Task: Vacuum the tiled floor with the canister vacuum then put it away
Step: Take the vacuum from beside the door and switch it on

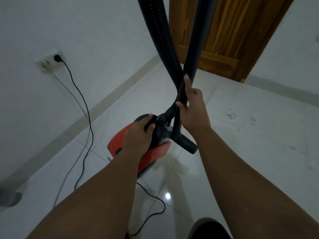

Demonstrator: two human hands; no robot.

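- wall socket (51, 62) far left, black plug in it; power cord (82, 100) runs down the wall and across the tiled floor (224, 169) toward the vacuum. Still plugged in.
- canister vacuum (155, 156), red body with black top, stands on the floor at centre, near the wall skirting.
- left hand (138, 137) on top of the canister, fingers curled over the black handle (150, 120), closed grip. Handle sits under the palm, fingertips wrapped round its far edge.
- ribbed hose (160, 40) rises from the canister's front port, goes up out of frame.
- right hand (193, 109) beside it, wrapped round the black wand tube (181, 94), thumb on the near side, index finger stretched up along the tube. Closed on it, fairly loose by the look.
- wand crosses the hose just above the hand; floor nozzle (188, 144) at its lower end sits against the canister's front, just under the wrist.
- wooden door (221, 31) behind, upper right.
- dusty smudges on the tiles at right (241, 118), so vacuuming looks unfinished or not begun; cannot tell if the motor runs.
- judgement: either setting up or gathering the unit to move it; unplugging, cord stowing and putting away all remain.
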